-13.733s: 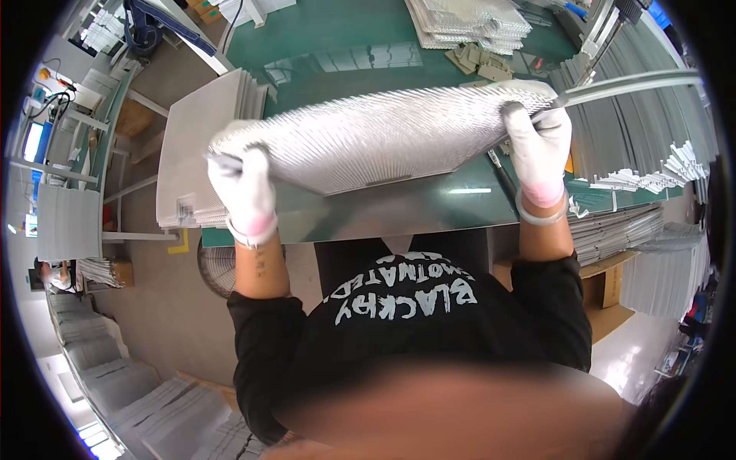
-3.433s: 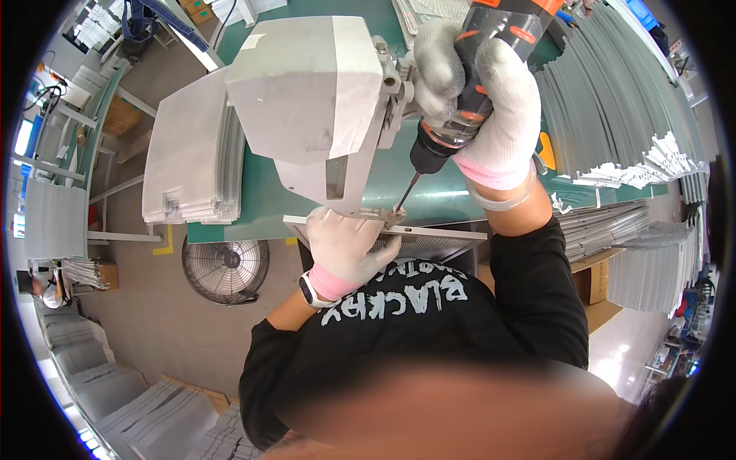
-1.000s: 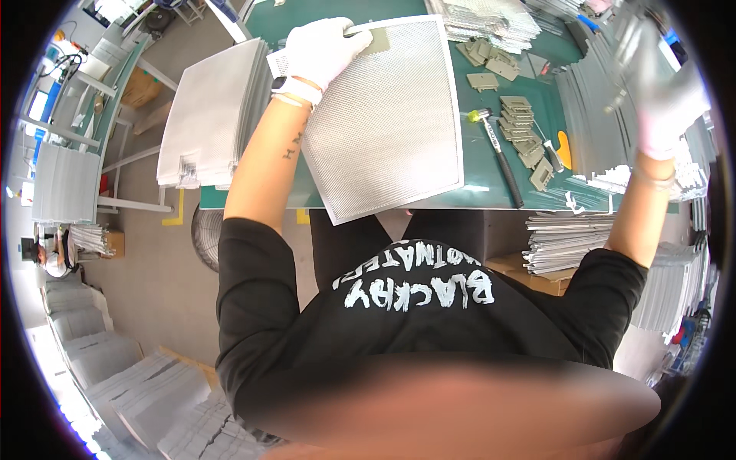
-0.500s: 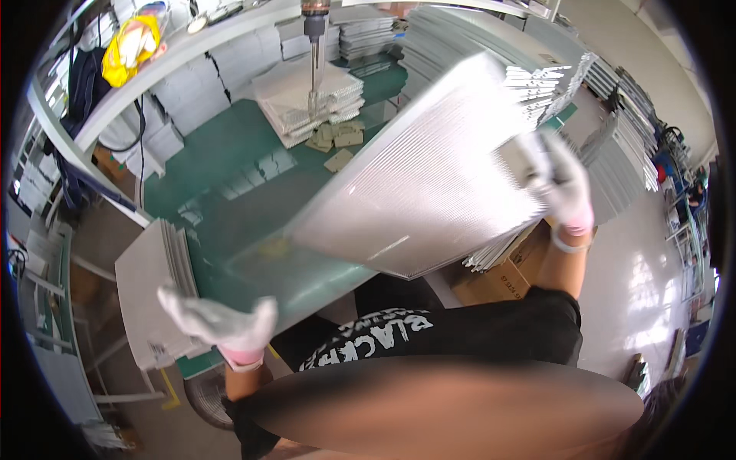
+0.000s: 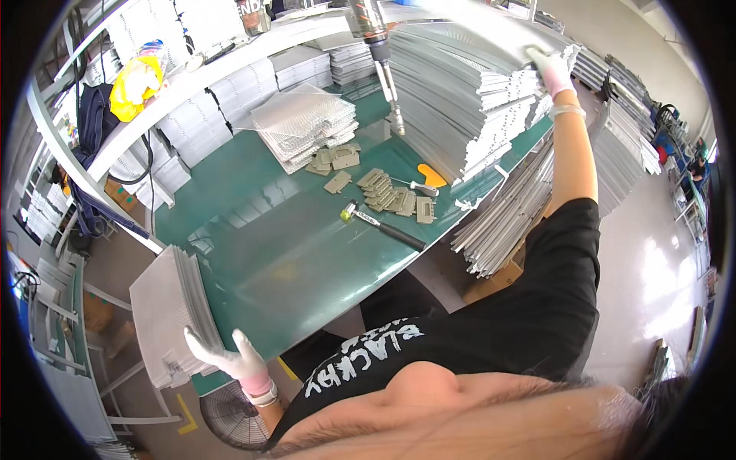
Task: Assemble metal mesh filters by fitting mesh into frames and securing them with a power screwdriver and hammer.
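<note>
My right hand [image 5: 552,72], in a white glove, reaches to the far right and grips the edge of a pale ribbed panel [image 5: 491,29]. The panel is smeared by motion and lies over the top of a tall stack of similar panels [image 5: 437,100]; whether it rests on them I cannot tell. My left hand [image 5: 230,359], gloved too, is open with thumb and fingers apart and holds nothing. It is close to a pile of flat light panels [image 5: 170,307] at the table's left edge.
On the green table [image 5: 268,261] lie a hammer [image 5: 383,228], a screwdriver [image 5: 414,186], a yellow-orange piece [image 5: 432,175], several beige plates [image 5: 389,193] and clear ribbed sheets [image 5: 303,123]. A power driver [image 5: 376,38] hangs above. Below the right edge stand narrow strips [image 5: 510,207]; a fan [image 5: 234,418] is lower left.
My right hand has carried the ribbed panel up and away to the far right, over the tall stack, uncovering the hammer and plates. My left hand stays open, slightly lower. The hanging driver has swung right.
</note>
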Demonstrator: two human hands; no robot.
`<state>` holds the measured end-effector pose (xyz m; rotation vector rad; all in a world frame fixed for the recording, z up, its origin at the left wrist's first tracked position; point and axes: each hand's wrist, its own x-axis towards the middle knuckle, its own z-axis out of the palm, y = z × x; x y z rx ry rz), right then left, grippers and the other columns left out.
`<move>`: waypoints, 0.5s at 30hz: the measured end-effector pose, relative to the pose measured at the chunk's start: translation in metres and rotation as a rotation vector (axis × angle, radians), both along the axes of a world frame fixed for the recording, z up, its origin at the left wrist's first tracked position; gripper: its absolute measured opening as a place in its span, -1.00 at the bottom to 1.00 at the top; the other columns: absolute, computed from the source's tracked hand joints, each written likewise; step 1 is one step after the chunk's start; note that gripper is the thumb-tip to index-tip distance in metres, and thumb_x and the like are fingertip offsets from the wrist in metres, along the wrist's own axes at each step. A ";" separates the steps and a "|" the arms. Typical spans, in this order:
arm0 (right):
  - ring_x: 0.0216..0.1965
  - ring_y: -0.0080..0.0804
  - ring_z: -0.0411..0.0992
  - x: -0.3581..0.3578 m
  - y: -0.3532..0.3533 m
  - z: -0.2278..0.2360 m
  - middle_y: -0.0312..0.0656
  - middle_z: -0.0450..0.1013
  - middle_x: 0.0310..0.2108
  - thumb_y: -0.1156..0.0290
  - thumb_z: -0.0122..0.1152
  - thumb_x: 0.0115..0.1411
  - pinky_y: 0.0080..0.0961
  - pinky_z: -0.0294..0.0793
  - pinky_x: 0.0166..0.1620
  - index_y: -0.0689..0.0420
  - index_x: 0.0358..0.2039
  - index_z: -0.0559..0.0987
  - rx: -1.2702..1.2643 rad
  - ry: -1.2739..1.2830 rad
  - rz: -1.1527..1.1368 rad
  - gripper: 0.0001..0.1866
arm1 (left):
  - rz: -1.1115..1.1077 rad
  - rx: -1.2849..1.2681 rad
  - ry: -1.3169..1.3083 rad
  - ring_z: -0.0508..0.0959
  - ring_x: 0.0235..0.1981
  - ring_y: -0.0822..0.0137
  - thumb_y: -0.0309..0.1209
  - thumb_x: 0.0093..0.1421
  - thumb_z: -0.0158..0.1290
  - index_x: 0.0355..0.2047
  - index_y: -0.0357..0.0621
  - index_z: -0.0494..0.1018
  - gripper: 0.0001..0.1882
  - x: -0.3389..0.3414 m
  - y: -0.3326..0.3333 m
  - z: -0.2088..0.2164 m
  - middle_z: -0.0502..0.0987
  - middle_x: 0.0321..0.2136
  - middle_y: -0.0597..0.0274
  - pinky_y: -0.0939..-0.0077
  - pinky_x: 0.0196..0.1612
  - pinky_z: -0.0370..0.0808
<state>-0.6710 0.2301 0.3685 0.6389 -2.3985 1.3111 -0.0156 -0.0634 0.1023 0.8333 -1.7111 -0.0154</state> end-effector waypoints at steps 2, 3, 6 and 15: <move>-0.32 -0.27 0.55 -0.014 -0.010 -0.003 -0.03 0.57 -0.35 -0.02 0.19 0.16 -0.42 0.50 -0.20 0.31 -0.10 0.58 0.202 0.023 -0.152 -0.41 | -0.018 0.051 0.062 0.11 0.33 -0.10 -0.26 0.22 0.06 0.35 -0.38 -0.07 -0.17 0.011 0.003 -0.006 0.06 0.31 -0.19 0.00 0.36 0.02; -0.29 -0.20 0.55 -0.019 -0.018 -0.007 0.02 0.57 -0.24 -0.04 0.18 0.17 -0.39 0.49 -0.15 0.31 -0.02 0.54 0.408 0.051 -0.304 -0.37 | 0.022 0.082 0.054 0.11 0.33 -0.10 -0.26 0.22 0.06 0.35 -0.37 -0.06 -0.18 0.020 0.004 -0.009 0.07 0.31 -0.18 0.00 0.36 0.02; 0.00 0.01 0.50 -0.058 0.001 -0.039 0.15 0.53 -0.09 -0.09 0.11 0.19 -0.27 0.42 0.07 0.10 0.03 0.57 0.218 0.437 -0.406 -0.42 | 0.106 0.139 0.028 0.12 0.33 -0.09 -0.26 0.22 0.08 0.34 -0.37 -0.05 -0.18 0.031 0.007 -0.011 0.09 0.31 -0.17 0.00 0.37 0.00; -0.28 -0.30 0.51 0.150 -0.074 -0.134 -0.09 0.55 -0.31 0.59 0.08 0.26 -0.40 0.51 -0.12 0.39 -0.19 0.57 -0.039 0.777 0.278 -0.83 | 0.118 0.085 -0.078 0.13 0.31 -0.17 -0.17 0.22 0.12 0.33 -0.43 -0.04 -0.13 0.034 -0.011 0.000 0.13 0.28 -0.23 0.01 0.35 0.02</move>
